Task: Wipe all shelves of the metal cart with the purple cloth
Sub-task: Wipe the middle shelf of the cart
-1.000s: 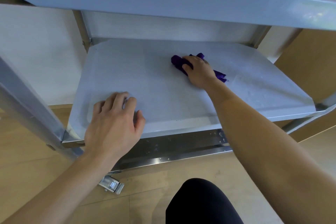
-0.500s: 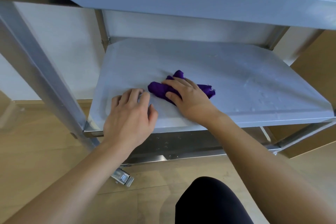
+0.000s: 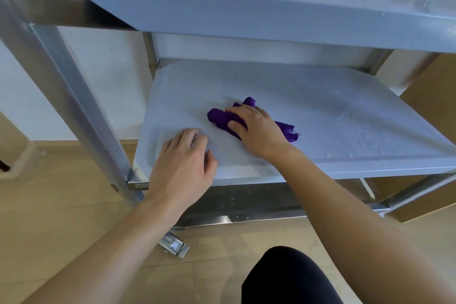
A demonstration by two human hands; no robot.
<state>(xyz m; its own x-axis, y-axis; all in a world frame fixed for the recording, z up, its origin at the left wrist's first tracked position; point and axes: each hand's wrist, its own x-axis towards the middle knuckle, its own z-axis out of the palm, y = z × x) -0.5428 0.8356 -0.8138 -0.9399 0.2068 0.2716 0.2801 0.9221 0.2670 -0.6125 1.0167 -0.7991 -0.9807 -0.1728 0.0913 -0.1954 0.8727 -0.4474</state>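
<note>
The metal cart's middle shelf (image 3: 333, 116) fills the centre of the head view, under the upper shelf (image 3: 246, 7). A bunched purple cloth (image 3: 218, 117) lies on the shelf's front left part. My right hand (image 3: 256, 131) lies on top of the cloth and grips it, fingers pointing left. My left hand (image 3: 183, 163) rests palm down on the shelf's front left corner, just left of the cloth, with fingers slightly bent and holding nothing. Water drops show on the right side of the shelf.
The cart's left front post (image 3: 74, 106) slants across the left. A caster brake (image 3: 174, 245) sits on the wooden floor below. A lower steel rail (image 3: 246, 205) runs under the shelf. My dark-clad knee (image 3: 288, 276) is at the bottom. Brown panels stand at the right.
My right hand has dragged the cloth from the back middle of the shelf forward and left, close to my left hand. The left hand stayed on the front corner.
</note>
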